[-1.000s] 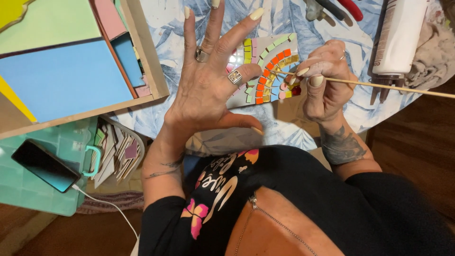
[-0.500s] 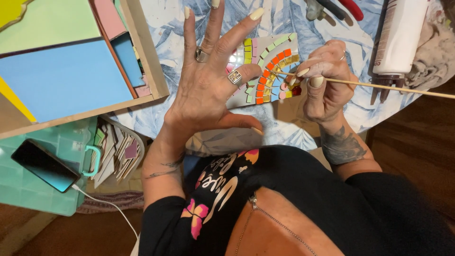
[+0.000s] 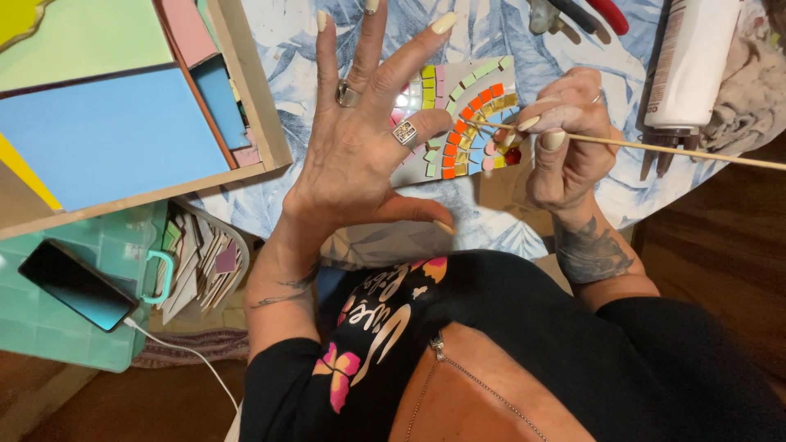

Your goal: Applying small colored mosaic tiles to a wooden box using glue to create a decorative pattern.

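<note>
While pinched in the right hand (image 3: 565, 143), thin wooden stick (image 3: 671, 147) running rightward, tip touching the rainbow mosaic (image 3: 467, 131) near the table's (image 3: 491, 221) front edge. Left hand (image 3: 360, 155) spread, empty, hovering over the mosaic's left side.

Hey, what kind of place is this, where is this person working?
Probably a home craft table set up for mosaic work. The right hand holds a thin wooden stick over a mosaic piece of coloured tiles, the left hand is spread beside it, and a wooden tray holds coloured sheets.
</note>
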